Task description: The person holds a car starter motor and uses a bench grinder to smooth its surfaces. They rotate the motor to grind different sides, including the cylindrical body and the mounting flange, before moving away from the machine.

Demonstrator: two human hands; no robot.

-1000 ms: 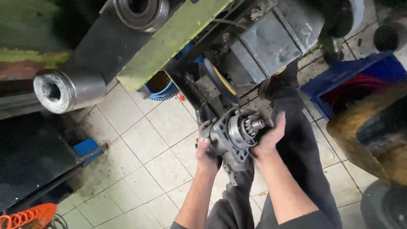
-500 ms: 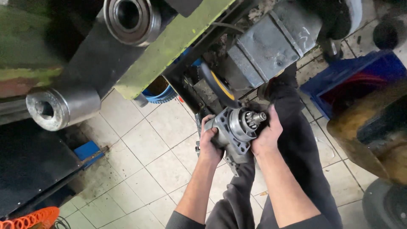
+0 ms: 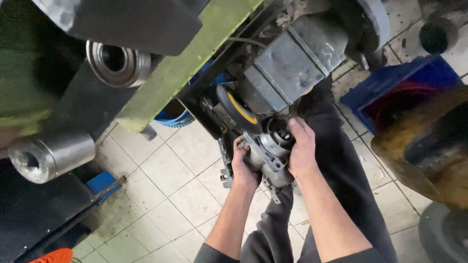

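Holding a grey round metal machine part with both hands, left hand gripping its side, right hand fingers wrapped over top, maybe touching the yellow-edged black disc just above, blue plastic crate well right of the part.

A grey cast-metal motor housing, round opening upward, is held tilted above tiled floor.
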